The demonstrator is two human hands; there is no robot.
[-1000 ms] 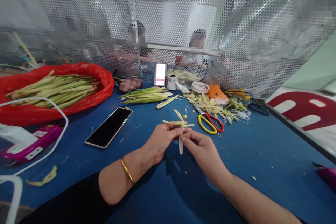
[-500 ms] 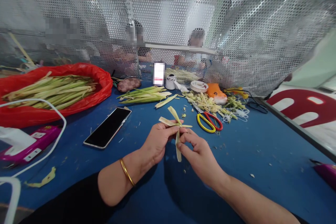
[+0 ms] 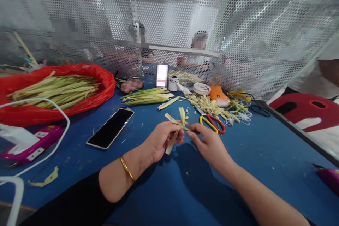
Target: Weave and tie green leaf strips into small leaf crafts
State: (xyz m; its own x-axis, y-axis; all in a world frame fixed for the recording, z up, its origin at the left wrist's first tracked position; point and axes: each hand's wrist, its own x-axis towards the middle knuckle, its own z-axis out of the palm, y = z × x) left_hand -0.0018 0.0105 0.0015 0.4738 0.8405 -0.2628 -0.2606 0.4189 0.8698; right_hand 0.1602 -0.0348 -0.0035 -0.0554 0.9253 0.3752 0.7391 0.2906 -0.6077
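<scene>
Pale green-yellow leaf strips (image 3: 182,116), crossed and meeting at a centre, are between my two hands above the blue table. My left hand (image 3: 162,139) is closed in a pinch on them near the crossing, and one strip (image 3: 172,143) hangs down past its fingers. From the other side my right hand (image 3: 208,143) pinches the strip that points right, its thumb and forefinger pressed together. Just beyond the right hand lie scissors (image 3: 212,123) with one yellow and one red handle. The exact fold at the crossing is partly hidden by the fingers.
A red plastic bag (image 3: 106,81) of long leaves stands at left. A phone (image 3: 110,129) and purple power strip (image 3: 39,144) lie nearby. Behind are loose leaves (image 3: 148,96), a tape roll (image 3: 201,88) and leaf scraps (image 3: 209,104). People sit beyond a perforated metal screen (image 3: 180,17).
My right hand has let go of the downward strip and moved up and right onto the right-pointing one. The downward strip now slants to the left.
</scene>
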